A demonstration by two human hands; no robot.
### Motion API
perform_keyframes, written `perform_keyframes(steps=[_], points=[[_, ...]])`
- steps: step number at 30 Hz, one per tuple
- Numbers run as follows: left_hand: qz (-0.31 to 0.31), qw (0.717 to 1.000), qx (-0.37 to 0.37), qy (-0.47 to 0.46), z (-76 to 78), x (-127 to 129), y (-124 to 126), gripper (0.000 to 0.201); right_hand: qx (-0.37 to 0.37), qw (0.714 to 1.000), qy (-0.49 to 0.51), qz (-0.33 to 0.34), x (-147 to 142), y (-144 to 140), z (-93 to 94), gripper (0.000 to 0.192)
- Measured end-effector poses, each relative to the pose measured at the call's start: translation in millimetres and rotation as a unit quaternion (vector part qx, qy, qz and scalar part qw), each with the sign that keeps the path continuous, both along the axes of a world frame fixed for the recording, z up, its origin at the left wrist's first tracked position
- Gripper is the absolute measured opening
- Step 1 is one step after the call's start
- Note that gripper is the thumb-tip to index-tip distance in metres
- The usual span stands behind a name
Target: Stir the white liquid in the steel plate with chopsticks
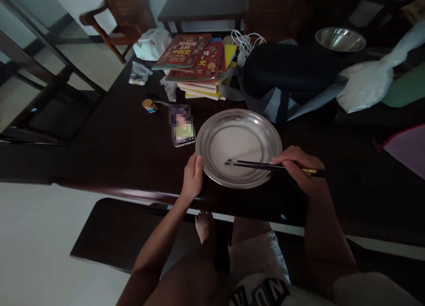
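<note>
A wide metal bowl [274,131] stands on the dark table near its front edge, with a whitish layer [234,142] over its bottom that could be powder or liquid. My left hand [193,175] grips the bowl's left rim, thumb on top and fingers hidden below. Black chopsticks [255,165] with gold bands are held in my right hand [300,164] at the bowl's right side. Their tips lie close together over the whitish layer; whether they touch it I cannot tell.
Left of the bowl lie a phone [184,140], a small gold-lidded jar [149,105] and scissors [159,100]. Behind are stacked red books [186,51], a white cable [245,43], a black case [288,69] and a plastic bag [365,82]. Another metal bowl [340,39] sits at the back right.
</note>
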State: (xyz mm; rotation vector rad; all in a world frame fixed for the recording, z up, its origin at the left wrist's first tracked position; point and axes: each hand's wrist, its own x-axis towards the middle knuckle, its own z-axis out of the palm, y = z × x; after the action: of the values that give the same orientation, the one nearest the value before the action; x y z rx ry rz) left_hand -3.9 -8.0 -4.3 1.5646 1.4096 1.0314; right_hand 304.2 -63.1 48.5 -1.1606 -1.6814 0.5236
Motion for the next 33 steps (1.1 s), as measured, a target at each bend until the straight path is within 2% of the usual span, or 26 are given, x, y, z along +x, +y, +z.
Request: perform_keyframes(steps=[2, 7, 13, 18, 23, 25, 29, 33], points=[[-0.002, 1.000, 0.002, -0.001, 0.0, -0.1, -0.1, 0.067, -0.012, 1.000, -0.026, 0.003, -1.8, 0.0, 1.9, 0.021], [0.001, 1.000, -0.006, 0.000, 0.5, -0.4, -0.7, 0.065, 0.043, 0.998, 0.015, -0.046, 1.0, 0.9, -1.3, 0.022], [0.001, 1.000, 0.004, -0.002, 0.5, -0.5, -0.3, 0.064, 0.009, 1.000, -0.017, -0.001, 0.6, 1.1, -1.9, 0.021], [0.003, 1.000, -0.006, 0.008, 0.3, -0.7, 0.2, 0.067, 0.049, 0.998, 0.023, -0.038, 2.2, 1.9, -3.3, 0.023], [0.006, 1.000, -0.002, 0.008, 1.6, 0.7, 0.2, 0.071, 0.012, 1.000, -0.010, 0.011, -1.1, 1.4, 0.6, 0.021], [0.004, 1.000, -0.004, 0.010, 2.0, 0.7, 0.2, 0.072, 0.010, 1.000, -0.026, 0.001, -1.2, 1.4, 0.7, 0.021], [0.001, 1.000, -0.003, 0.005, 1.7, 0.0, -0.1, 0.070, 0.033, 0.998, 0.023, -0.047, 1.1, 1.0, -3.1, 0.021], [0.005, 1.000, -0.001, 0.000, 0.8, 0.4, -0.6, 0.066, 0.008, 1.000, 0.003, -0.002, -0.8, 0.6, -1.4, 0.021]])
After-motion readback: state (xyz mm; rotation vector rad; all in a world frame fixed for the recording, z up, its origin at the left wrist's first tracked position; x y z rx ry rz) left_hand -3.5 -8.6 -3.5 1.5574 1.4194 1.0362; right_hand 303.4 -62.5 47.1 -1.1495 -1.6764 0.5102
